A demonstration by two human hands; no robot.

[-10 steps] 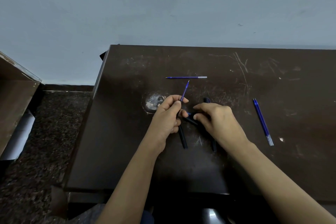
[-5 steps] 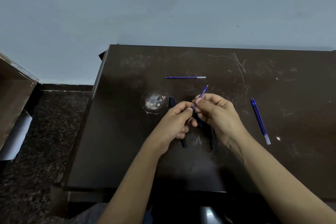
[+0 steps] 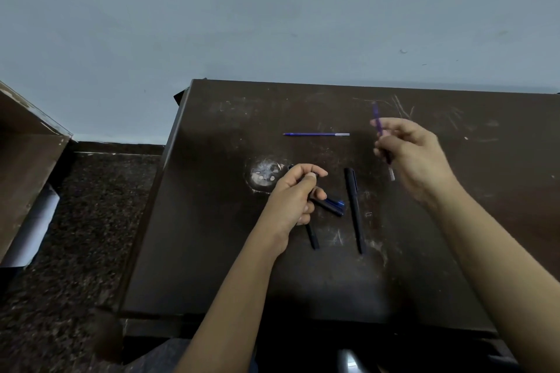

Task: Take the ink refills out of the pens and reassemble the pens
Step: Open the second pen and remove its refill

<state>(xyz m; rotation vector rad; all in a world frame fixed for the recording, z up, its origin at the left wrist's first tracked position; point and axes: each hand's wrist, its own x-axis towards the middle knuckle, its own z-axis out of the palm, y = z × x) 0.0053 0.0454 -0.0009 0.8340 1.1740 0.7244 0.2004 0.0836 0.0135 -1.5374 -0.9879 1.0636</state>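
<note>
A: Where's the right hand (image 3: 415,157)?

B: Raised above the desk (image 3: 212,251), over toward its far right part. Its fingers (image 3: 383,145) pinch a blue refill (image 3: 382,139), which is blurred. The refill stands nearly upright, one end above the hand, its pale end sticking out below.

A: And the left hand (image 3: 292,200)?

B: Low over the middle of the desk. Its fingers are curled shut around a dark pen barrel (image 3: 312,236); the barrel's lower end pokes out beneath the hand. I cannot tell whether the barrel touches the desk.

A: Anything else down there?

B: A whole black pen (image 3: 354,209) lies flat just right of the left hand, pointing away from the person. Between it and the hand sits a small blue pen piece (image 3: 335,205), beside the fingers. A second blue refill (image 3: 316,134) lies crosswise farther back, well apart from both hands. There is a round pale scuff (image 3: 265,174) on the desk, just left of the left hand.
</note>
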